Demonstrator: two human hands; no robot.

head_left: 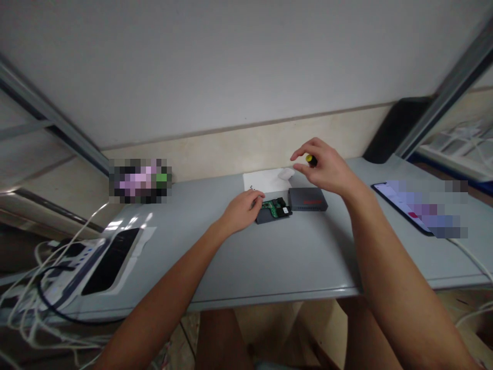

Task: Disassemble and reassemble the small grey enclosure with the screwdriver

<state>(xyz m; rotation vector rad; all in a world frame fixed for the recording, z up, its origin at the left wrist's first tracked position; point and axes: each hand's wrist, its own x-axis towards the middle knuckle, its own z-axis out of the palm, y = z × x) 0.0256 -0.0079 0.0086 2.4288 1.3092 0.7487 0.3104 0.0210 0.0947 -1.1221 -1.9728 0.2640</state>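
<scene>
My left hand (243, 210) rests at the left end of a green circuit board (275, 206), its fingers curled over that edge. The board lies on a dark grey case half (269, 218). My right hand (323, 167) is raised above the table, thumb and forefinger apart. Tucked in its palm is a screwdriver (311, 161), of which only a black and yellow handle end shows. Below this hand sits a dark grey case cover (308, 200) with red lettering. Behind the board lies a white sheet of paper (265, 180) with small dark specks like screws.
A crumpled clear plastic piece (285, 173) lies on the paper. At the left are a black-screened phone (111, 261), a power strip (73, 275) and tangled white cables (34, 318). A lit tablet or phone (400, 205) lies right; a black cylinder (398, 128) stands behind.
</scene>
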